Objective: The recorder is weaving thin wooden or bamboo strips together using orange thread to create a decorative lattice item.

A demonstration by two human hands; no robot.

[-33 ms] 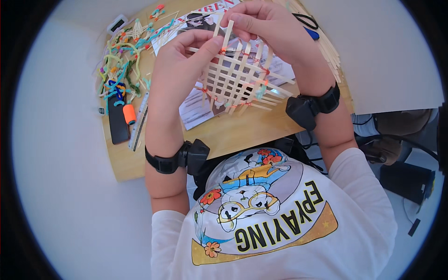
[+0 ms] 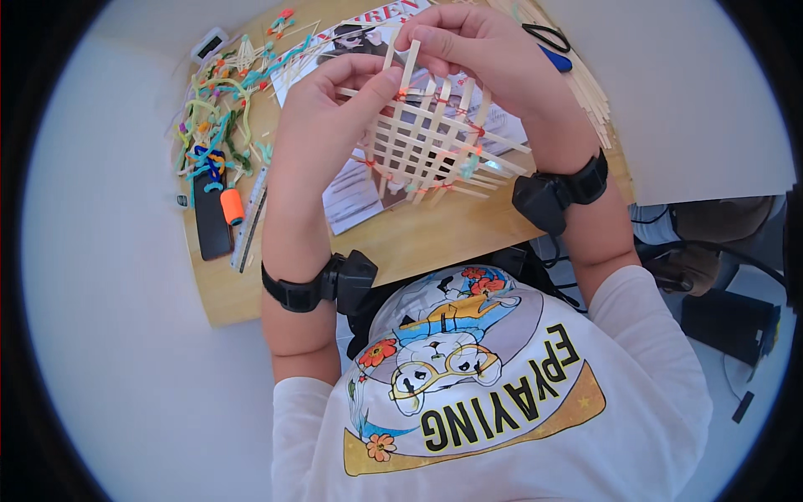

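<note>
A flat lattice woven of pale bamboo strips (image 2: 422,142) is raised over the magazine, its strip ends sticking out all around. Red and orange thread ties the crossings near its rim, and a bit of light green fuzzy material shows at its right side. My left hand (image 2: 335,105) pinches the lattice's upper left edge between thumb and fingers, beside an orange-red tie. Just above, my right hand (image 2: 468,46) has thumb and forefinger pressed together next to two upright strip ends. What lies between those right fingertips is too small to make out.
Beneath the lattice lies an open-looking magazine (image 2: 355,197) on the wooden table (image 2: 401,243). Coloured pipe cleaners (image 2: 222,117), a dark phone (image 2: 211,222), an orange thread spool (image 2: 232,207) and a ruler (image 2: 249,222) sit left. Bamboo strips (image 2: 590,100) and a blue-handled tool (image 2: 555,58) lie right.
</note>
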